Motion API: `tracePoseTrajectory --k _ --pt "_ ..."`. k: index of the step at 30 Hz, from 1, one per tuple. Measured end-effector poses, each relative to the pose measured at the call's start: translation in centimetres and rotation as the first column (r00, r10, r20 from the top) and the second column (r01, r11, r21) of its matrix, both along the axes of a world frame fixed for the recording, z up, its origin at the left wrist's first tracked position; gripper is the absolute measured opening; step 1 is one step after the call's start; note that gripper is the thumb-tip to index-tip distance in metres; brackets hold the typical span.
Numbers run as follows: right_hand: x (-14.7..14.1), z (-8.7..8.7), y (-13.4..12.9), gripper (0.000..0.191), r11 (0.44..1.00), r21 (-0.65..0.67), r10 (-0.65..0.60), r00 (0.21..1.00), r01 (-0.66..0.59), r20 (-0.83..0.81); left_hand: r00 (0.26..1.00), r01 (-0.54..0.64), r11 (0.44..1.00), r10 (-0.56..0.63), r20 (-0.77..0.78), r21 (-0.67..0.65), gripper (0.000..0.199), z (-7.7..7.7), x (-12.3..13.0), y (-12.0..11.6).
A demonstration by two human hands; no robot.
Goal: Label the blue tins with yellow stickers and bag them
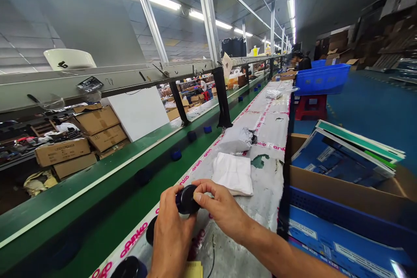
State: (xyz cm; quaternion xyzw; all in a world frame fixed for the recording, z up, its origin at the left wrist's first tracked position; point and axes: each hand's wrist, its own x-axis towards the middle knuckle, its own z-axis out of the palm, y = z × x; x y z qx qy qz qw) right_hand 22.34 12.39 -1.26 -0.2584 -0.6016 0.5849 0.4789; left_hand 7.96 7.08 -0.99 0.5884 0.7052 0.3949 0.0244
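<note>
My left hand (171, 230) is closed round a black round object (188, 200) with a glossy disc-shaped face. The thumb and fingers of my right hand (221, 208) pinch against the right side of that same object. Both hands are over the near part of a table covered in white sheeting with pink lettering. More dark round pieces are by my left hand, one (128, 268) at the bottom edge and another partly hidden behind the hand. A folded white cloth (233, 173) lies just beyond my hands, with a white plastic bag (236, 140) behind it.
A green conveyor (124, 200) carrying several dark blue round pieces runs along the left. At the right are a carton (325, 178) with printed sheets, a blue crate, and a blue tub (322, 79) on a red stool (311, 107). A person sits farther down the line.
</note>
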Motion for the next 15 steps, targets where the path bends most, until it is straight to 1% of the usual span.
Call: tracePoseTrajectory --k 7,11,15 --pt "-0.41 -0.45 0.16 0.02 1.0 0.012 -0.017 1.0 0.017 -0.023 0.999 -0.029 0.999 0.029 -0.028 0.02 0.035 0.29 0.79 -0.3" --pt "-0.5 -0.61 0.15 0.019 1.0 0.019 -0.02 1.0 0.02 -0.023 0.999 -0.021 0.999 0.022 -0.039 0.029 0.036 -0.07 0.43 -0.16" --pt "-0.5 -0.69 0.15 0.017 1.0 0.007 -0.025 1.0 0.025 -0.003 0.999 -0.028 1.0 0.028 -0.042 0.001 0.039 -0.44 0.05 -0.11"
